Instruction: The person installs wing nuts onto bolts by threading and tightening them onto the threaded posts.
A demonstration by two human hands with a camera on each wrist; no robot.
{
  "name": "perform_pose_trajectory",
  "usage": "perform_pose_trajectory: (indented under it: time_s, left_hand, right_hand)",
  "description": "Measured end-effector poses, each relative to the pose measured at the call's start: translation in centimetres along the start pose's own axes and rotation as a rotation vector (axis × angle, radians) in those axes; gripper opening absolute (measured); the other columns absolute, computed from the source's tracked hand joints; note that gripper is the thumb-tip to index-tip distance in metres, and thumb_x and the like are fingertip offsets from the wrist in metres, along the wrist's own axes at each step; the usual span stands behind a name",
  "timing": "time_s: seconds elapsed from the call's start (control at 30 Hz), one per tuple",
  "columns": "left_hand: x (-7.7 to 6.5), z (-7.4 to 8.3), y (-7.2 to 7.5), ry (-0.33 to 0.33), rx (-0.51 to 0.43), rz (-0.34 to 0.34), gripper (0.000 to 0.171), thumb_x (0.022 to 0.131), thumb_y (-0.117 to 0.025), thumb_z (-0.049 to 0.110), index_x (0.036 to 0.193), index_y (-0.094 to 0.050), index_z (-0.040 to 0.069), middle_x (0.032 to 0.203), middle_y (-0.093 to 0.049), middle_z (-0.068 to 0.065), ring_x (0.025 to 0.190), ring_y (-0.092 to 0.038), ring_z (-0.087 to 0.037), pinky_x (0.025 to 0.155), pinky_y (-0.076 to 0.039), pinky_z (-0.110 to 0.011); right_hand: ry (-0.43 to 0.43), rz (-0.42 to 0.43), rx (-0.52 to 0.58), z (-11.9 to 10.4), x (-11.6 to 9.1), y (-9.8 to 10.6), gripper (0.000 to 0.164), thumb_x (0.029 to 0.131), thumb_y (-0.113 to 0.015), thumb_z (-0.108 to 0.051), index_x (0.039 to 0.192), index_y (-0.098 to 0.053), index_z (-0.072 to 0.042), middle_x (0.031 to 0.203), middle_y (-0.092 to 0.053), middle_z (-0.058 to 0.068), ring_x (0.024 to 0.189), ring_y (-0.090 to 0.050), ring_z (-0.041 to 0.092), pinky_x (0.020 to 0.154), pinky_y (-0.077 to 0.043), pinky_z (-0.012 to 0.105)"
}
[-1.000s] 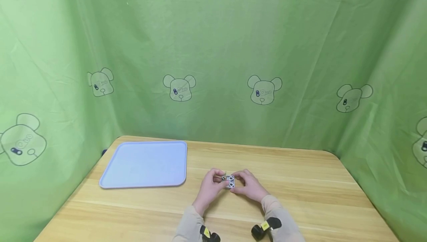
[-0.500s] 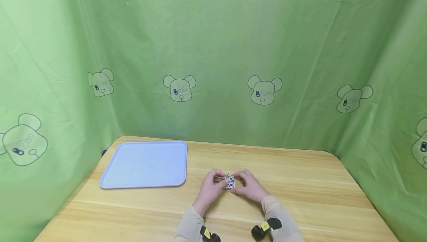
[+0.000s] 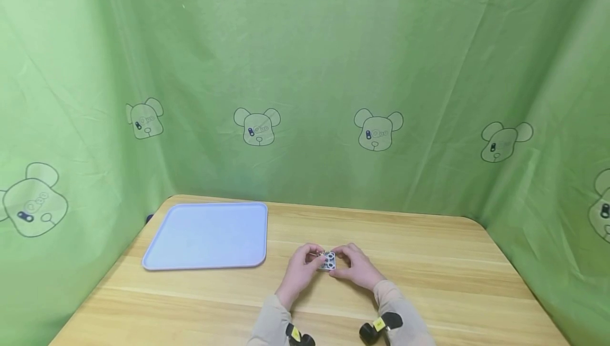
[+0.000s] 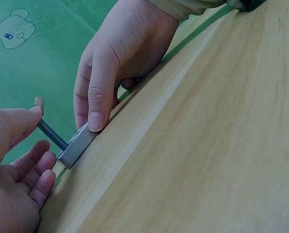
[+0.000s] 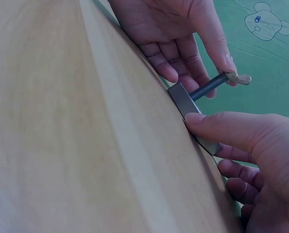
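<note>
A flat silver-grey metal block (image 3: 330,265) with round holes lies on the table between the hands. Out of its left end stands a threaded wing bolt (image 4: 52,133), upright from the block, its brass-coloured wing head (image 5: 239,78) at the free end. My left hand (image 3: 298,273) pinches the wing head with the thumb; its index finger is partly hidden. The left hand's other fingers (image 4: 37,172) hang loosely curled beside the block. My right hand (image 3: 356,267) grips the block's right end between thumb and fingers, as the right wrist view also shows.
A pale blue-lilac tray (image 3: 207,234) lies at the table's left. The wooden table (image 3: 429,261) has green curtains (image 3: 314,60) with bear prints behind it and at both sides. Small black cameras (image 3: 369,331) are strapped at the wrists.
The wing head has turned and shifted slightly at the left fingertips. Both hands stay in nearly the same place, and the block has not visibly moved.
</note>
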State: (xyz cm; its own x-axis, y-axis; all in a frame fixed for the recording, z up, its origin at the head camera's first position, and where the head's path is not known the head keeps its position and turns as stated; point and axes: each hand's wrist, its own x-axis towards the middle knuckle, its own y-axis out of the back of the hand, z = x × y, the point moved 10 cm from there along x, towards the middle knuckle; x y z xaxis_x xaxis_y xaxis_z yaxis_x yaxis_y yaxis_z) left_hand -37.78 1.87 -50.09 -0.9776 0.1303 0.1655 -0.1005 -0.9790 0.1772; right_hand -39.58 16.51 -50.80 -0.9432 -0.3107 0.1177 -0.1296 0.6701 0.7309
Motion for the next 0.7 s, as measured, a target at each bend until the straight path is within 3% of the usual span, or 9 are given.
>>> perform_pose_trajectory:
  time_s: [0.47,0.7]
  left_hand:
    - [-0.18,0.03,-0.36,0.011,0.020,-0.042,0.018,0.094,-0.059,0.012,0.110,-0.064,0.005,0.108,-0.064,-0.010,0.092,-0.057,-0.013,0.082,-0.047,-0.022]
    - [-0.18,-0.17,-0.28,0.037,-0.062,-0.034,0.035,0.093,-0.060,0.012,0.125,-0.049,0.000,0.121,-0.058,-0.019,0.098,-0.056,-0.017,0.080,-0.048,-0.021]
  right_hand:
    - [0.001,0.004,-0.011,0.00,-0.07,0.06,0.055,0.073,-0.083,-0.033,0.118,-0.064,-0.010,0.102,-0.056,0.003,0.090,-0.046,0.014,0.079,-0.042,0.026]
    - [-0.013,0.007,0.000,0.10,-0.04,-0.02,0.055,0.072,-0.083,-0.035,0.119,-0.064,-0.011,0.103,-0.056,0.002,0.091,-0.047,0.014,0.080,-0.042,0.027]
